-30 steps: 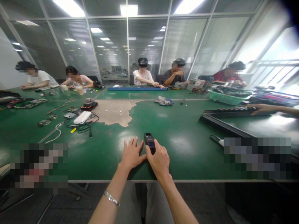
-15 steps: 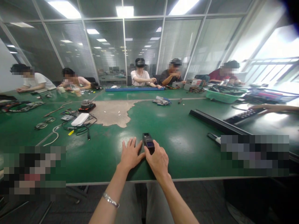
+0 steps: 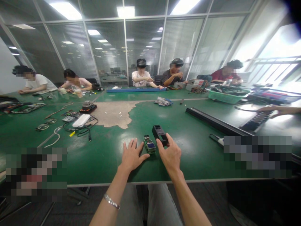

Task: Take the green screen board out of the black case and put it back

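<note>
Bright o/all. Ceiling lights (image 3: 67, 10) beyond table (image 3: 94, 166) blown out; window (image 3: 277, 56) off table's R end washed white, dark smudge (image 3: 295, 17) above it. Glare patches on table. Floor (image 3: 202, 201) below table dim. Wide-angle stretch at table's L/R ends; basket (image 3: 227, 97) at its far R soft. Pixelated blocks (image 3: 35, 174) at nr corners. L hand (image 3: 132, 153), R hand (image 3: 170, 153) at nr edge fairly sharp.

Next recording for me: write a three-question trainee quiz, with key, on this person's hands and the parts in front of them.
1. What does the right hand hold?
2. Choose one: the circuit board with a small screen lies
a) in the green basket
b) between the left hand and the right hand
c) on the floor
3. Fill in: the silver bracelet is on the ____ wrist.

Key:
1. The black casing
2. b
3. left
</note>
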